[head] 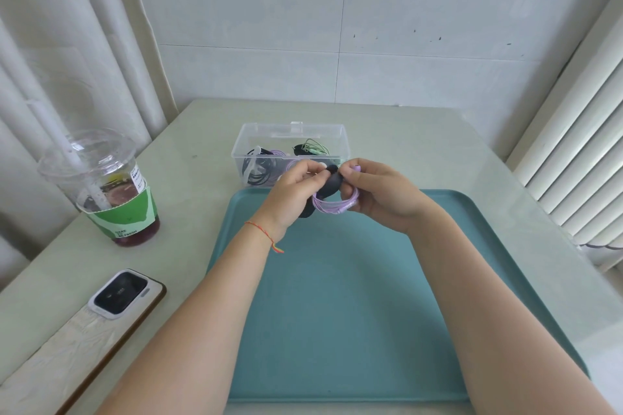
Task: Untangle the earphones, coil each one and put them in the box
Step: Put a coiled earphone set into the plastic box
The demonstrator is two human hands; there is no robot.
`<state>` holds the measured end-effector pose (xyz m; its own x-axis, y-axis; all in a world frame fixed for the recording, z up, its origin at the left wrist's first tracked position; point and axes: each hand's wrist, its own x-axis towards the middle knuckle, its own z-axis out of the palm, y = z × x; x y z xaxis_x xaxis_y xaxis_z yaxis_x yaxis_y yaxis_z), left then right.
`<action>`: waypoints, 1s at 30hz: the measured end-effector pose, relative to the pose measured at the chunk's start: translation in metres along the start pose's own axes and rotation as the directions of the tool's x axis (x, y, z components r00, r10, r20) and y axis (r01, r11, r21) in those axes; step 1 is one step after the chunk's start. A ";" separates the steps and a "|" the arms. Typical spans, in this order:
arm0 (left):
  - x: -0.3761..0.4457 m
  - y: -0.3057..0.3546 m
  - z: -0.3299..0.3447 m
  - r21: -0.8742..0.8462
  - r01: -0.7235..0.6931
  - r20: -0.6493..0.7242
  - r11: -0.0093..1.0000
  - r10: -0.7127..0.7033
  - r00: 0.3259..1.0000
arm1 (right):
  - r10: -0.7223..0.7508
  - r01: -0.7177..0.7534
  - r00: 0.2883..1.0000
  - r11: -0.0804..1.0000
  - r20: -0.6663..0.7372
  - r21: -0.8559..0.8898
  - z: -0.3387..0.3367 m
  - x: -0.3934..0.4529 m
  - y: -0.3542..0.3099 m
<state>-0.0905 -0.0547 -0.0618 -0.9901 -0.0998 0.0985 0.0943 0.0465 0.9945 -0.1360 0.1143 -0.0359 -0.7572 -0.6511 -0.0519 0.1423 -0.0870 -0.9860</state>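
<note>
Fingers (305, 175) are covering part of the purple earphone coil (333, 204). Phone (84, 330) is running off the left edge; cup label (126, 234) print is too small to read.

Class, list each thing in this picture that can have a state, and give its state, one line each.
Box: open, coiled earphones inside.
Purple earphones: coiled, held above the tray.
Black strap: being wrapped round the purple coil.
Left hand: pinching the strap.
Right hand: gripping the coil.
Tray: flat on the table.
Cup: upright, lidded, straw in, partly full.
Phone: face down.
</note>
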 end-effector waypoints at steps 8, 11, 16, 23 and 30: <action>-0.002 0.010 0.001 -0.488 0.119 0.019 0.865 -0.125 0.992 | -0.014 0.015 0.999 1.000 -0.029 0.019 0.017 0.006 0.011; -0.001 0.011 0.001 -0.435 0.121 0.007 0.892 -0.131 0.991 | -0.027 0.027 0.998 1.000 -0.049 0.000 0.020 0.007 0.012; 0.000 0.006 0.000 -0.447 0.040 -0.057 0.894 -0.073 0.996 | -0.044 0.040 0.996 0.998 -0.077 -0.054 0.021 0.006 0.010; -0.003 0.007 -0.006 -0.343 0.039 -0.139 0.939 -0.092 0.986 | -0.046 0.023 0.992 0.981 -0.115 -0.192 0.018 0.006 0.011; -0.003 0.003 -0.006 -0.316 0.044 -0.187 0.948 -0.108 0.976 | -0.088 0.021 0.980 0.939 -0.179 -0.344 0.013 0.010 0.014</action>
<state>-0.0867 -0.0607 -0.0585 -0.9574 -0.2886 -0.0046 0.0781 -0.2744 0.9584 -0.1329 0.0970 -0.0484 -0.8686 -0.4955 0.0074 -0.1020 0.1641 -0.9811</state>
